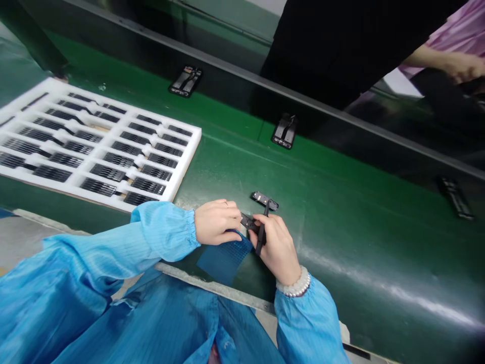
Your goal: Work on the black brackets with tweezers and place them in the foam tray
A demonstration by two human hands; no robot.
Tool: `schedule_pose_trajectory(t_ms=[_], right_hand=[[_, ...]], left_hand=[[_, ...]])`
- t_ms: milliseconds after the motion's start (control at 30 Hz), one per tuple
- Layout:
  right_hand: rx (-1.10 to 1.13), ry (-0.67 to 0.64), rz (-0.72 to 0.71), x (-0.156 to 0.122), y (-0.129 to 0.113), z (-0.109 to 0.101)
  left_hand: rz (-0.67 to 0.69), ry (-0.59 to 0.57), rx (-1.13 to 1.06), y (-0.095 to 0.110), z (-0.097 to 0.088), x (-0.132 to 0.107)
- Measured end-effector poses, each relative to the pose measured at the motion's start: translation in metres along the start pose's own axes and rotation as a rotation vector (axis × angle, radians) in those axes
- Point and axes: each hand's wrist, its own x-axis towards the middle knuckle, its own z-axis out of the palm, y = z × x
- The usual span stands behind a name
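Note:
My left hand (215,222) and my right hand (276,245) meet over the near edge of a green conveyor belt (341,217). Both pinch a small black flex-cable part (261,212); its far end with a flat connector sticks out beyond my fingers. Under my left hand lies a blue sheet (224,259) covered with rows of small dots. Both arms wear blue sleeves, and a bead bracelet (293,288) circles my right wrist.
A white foam tray (185,156) holding several black parts in rows sits on the belt to the left. Three black parts (185,81) (285,131) (456,198) lie along the belt's far rail. Another person in black and a pink sleeve (450,35) stand beyond.

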Motion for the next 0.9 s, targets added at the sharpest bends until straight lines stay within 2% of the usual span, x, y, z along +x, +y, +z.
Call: schedule_pose_trajectory(t_ms=[233,333,433,567,667,767,833,900], right_hand=[[-0.076,0.035,-0.033,0.001,0.005,0.001],[-0.042,0.060,-0.016,0.003,0.007,0.002],[-0.013,0.082,0.004,0.003,0.008,0.003],[-0.042,0.108,0.021,0.003,0.009,0.006],[-0.045,0.143,0.014,0.002,0.014,0.004],[0.056,0.281,0.063,-0.001,0.021,0.000],[0.120,0.441,0.183,-0.003,0.027,-0.002],[0.148,0.538,0.306,-0.005,0.032,-0.004]], left_hand=[[-0.083,-0.056,0.050,-0.007,0.004,-0.001],[-0.145,-0.030,0.010,-0.008,0.001,0.005],[-0.186,0.003,0.075,-0.006,-0.001,0.018],[-0.107,-0.123,0.226,-0.003,0.001,0.042],[-0.074,-0.223,0.231,-0.005,-0.002,0.056],[-0.100,-0.221,0.223,-0.012,-0.010,0.069],[-0.147,-0.194,0.231,-0.017,-0.015,0.077],[-0.173,-0.184,0.259,-0.022,-0.015,0.085]])
